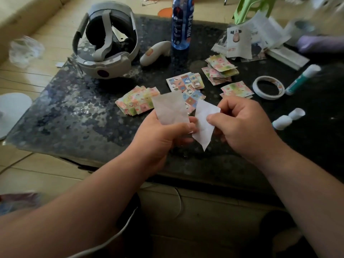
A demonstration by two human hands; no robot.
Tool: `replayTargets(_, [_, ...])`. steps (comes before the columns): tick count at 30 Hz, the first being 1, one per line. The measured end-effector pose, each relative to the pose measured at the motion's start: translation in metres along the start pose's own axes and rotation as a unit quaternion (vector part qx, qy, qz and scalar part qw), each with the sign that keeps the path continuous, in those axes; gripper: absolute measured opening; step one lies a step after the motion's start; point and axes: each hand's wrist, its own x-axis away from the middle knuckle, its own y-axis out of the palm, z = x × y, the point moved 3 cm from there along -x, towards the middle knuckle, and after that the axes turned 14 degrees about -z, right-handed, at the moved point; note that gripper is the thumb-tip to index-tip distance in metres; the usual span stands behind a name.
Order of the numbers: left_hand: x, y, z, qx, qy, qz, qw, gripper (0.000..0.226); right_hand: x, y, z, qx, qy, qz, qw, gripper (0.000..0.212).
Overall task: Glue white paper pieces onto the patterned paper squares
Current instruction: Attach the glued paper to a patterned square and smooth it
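A dark speckled counter [74, 112] stands on a pale floor, with piles of patterned paper squares [137, 101] at 12 o'clock. The left hand [160, 138] holds one white paper piece [170, 108] and the right hand [240, 125] pinches a second white piece [203, 123], just below the piles. Nothing looks glued yet; the glue stick [301, 79] lies at 2 o'clock.

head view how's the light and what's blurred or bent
Head view: dim indoor light, pale mottled sheen on the dark table at left; centre fairly sharp, the white paper pieces readable; edges smeared, notably the crumpled plastic at left and the purple thing top right; wide-angle lens bows the table's edges.
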Motion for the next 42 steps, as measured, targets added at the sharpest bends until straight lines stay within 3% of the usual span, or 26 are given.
replayTargets(3, [-0.003,0.014,-0.002,0.027,-0.008,-0.017,0.999,0.057,0.012,-0.006,0.001,0.091,-0.05,0.002,0.995,0.02])
replayTargets(9, [-0.007,0.043,-0.011,0.085,-0.014,-0.053,0.995,0.053,0.033,-0.014,0.014,0.253,-0.154,0.049,0.954,0.019])
replayTargets(15, [-0.021,0.062,-0.019,0.104,-0.028,-0.019,0.994,0.057,0.047,-0.015,0.027,0.307,-0.174,0.062,0.934,0.015])
replayTargets(19, [-0.032,0.061,-0.031,0.06,-0.04,0.019,0.997,0.054,0.05,-0.017,0.032,0.315,-0.174,0.013,0.933,0.012])
replayTargets(22, [-0.035,0.056,-0.031,-0.021,-0.03,0.042,0.998,0.066,0.051,-0.029,0.033,0.281,-0.178,-0.004,0.943,0.016])
replayTargets(26, [-0.032,0.054,-0.021,-0.129,-0.011,0.027,0.991,0.076,0.049,-0.048,0.029,0.258,-0.155,0.085,0.95,0.023])
replayTargets(28, [-0.029,0.056,-0.016,-0.139,-0.004,0.006,0.99,0.078,0.046,-0.055,0.028,0.217,-0.081,0.078,0.97,0.037])
replayTargets(31, [-0.025,0.059,-0.011,-0.152,0.001,-0.021,0.988,0.08,0.039,-0.059,0.035,0.071,0.059,-0.015,0.996,0.048])
replayTargets(36, [-0.019,0.06,-0.009,-0.076,-0.018,-0.077,0.994,0.092,0.038,-0.054,0.036,-0.16,0.128,-0.06,0.977,0.009])
replayTargets(40, [-0.015,0.065,-0.005,0.032,-0.042,-0.115,0.992,0.059,0.041,-0.052,0.034,-0.179,0.128,-0.074,0.973,0.007])
replayTargets(42, [-0.016,0.063,-0.005,0.065,-0.066,-0.095,0.991,0.048,0.041,-0.051,0.032,-0.177,0.123,-0.096,0.972,0.006])
